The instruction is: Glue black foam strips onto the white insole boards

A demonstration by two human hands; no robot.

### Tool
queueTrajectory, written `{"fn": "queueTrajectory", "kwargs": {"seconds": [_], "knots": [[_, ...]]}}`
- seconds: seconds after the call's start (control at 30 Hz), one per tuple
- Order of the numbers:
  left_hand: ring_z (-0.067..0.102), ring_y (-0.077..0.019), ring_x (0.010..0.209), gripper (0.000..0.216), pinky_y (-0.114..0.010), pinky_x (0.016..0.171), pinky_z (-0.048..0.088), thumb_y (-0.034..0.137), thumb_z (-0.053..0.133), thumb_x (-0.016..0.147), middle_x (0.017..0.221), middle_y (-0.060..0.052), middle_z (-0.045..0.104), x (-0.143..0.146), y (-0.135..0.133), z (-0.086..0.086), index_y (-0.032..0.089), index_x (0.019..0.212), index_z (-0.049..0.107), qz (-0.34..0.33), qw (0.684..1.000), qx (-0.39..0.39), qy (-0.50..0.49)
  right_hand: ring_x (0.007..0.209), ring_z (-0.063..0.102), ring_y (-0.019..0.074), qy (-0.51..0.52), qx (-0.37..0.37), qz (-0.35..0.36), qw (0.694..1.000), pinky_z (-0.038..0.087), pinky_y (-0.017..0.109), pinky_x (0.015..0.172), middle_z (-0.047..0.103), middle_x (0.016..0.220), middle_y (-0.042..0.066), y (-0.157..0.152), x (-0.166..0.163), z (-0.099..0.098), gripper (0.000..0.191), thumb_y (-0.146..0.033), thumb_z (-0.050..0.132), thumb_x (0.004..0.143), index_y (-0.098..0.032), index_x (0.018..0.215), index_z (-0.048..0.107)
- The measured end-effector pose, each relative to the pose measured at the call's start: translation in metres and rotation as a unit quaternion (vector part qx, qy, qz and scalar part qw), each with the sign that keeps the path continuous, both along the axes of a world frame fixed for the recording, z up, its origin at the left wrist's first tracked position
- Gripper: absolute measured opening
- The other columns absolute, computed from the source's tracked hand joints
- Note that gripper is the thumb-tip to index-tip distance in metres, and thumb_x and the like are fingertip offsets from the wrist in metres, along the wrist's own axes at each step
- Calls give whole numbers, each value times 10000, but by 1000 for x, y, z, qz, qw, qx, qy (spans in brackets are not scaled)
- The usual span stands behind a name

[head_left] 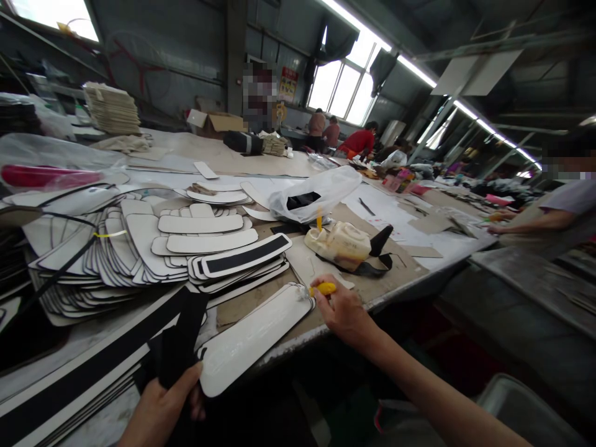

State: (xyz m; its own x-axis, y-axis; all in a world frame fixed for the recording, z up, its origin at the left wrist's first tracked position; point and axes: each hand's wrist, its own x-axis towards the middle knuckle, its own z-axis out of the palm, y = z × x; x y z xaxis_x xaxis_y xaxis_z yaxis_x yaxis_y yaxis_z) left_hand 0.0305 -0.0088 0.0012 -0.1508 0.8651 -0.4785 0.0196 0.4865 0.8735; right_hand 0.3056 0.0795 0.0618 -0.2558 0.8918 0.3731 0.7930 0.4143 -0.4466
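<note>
My right hand (344,315) is closed around the yellow handle of a brush (326,288). The brush's pale bristles rest on the far end of a long white rounded panel (256,338), whose surface has a wet-looking shine. At the panel's near end is my left hand (161,400), its fingers closed on several black fabric strips (179,341); the thumb lies beside the panel's edge. To the left lie stacked white panels with black strips along them (88,360). Another panel with a black strip (246,256) tops a smaller pile beyond.
A cut plastic jug (342,242), stained brown, stands past my right hand with a yellow stick in it. Behind it lies a clear bag (316,192) with black material. Large stacks of white panels (139,248) fill the left. A co-worker (554,211) is at the right.
</note>
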Motion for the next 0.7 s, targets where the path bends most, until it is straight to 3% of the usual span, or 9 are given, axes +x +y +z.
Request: {"fn": "queueTrajectory", "kwargs": {"seconds": [0.17,0.23,0.33,0.47,0.53,0.7], "knots": [[503,-171,431,451,-280,549,386,528,510,685,350,23,460,-3,1,-4,237,352,429,-14,1000,4,-1,905,526,224,-26,40,104,993,447,362,789,573,925,125,-36,-38,-10,249,-85,412,774,-145,1002,492],[508,-180,441,446,-289,557,387,535,520,678,352,19,471,-4,2,-5,236,359,433,-23,1000,6,-10,906,527,212,22,9,164,986,453,344,792,576,941,117,-54,-59,-6,282,-87,425,764,-153,1032,483],[502,-178,466,434,-298,586,378,528,528,685,379,15,499,-5,2,-3,227,382,445,-27,1000,12,-6,865,546,173,150,-50,195,968,459,291,788,576,930,93,-71,-80,7,253,-135,434,790,-160,1038,476],[466,-151,463,458,-293,582,361,523,532,694,375,13,482,-8,-1,8,208,374,445,-6,998,47,46,807,550,152,247,-93,155,952,450,281,755,561,873,56,-60,-85,22,146,-230,389,860,-187,926,512],[416,-126,421,436,-275,512,341,505,531,701,351,33,430,-11,-2,15,202,397,450,7,998,61,22,768,546,151,266,-102,140,948,442,287,726,554,812,43,-47,-86,27,187,-283,349,887,-191,861,509],[341,-89,364,282,-239,424,302,431,462,751,369,88,353,-12,-21,39,192,617,530,68,993,87,-43,521,468,144,197,-185,166,948,388,270,494,483,577,-4,-30,-94,28,204,-407,416,846,-236,849,528]]}}
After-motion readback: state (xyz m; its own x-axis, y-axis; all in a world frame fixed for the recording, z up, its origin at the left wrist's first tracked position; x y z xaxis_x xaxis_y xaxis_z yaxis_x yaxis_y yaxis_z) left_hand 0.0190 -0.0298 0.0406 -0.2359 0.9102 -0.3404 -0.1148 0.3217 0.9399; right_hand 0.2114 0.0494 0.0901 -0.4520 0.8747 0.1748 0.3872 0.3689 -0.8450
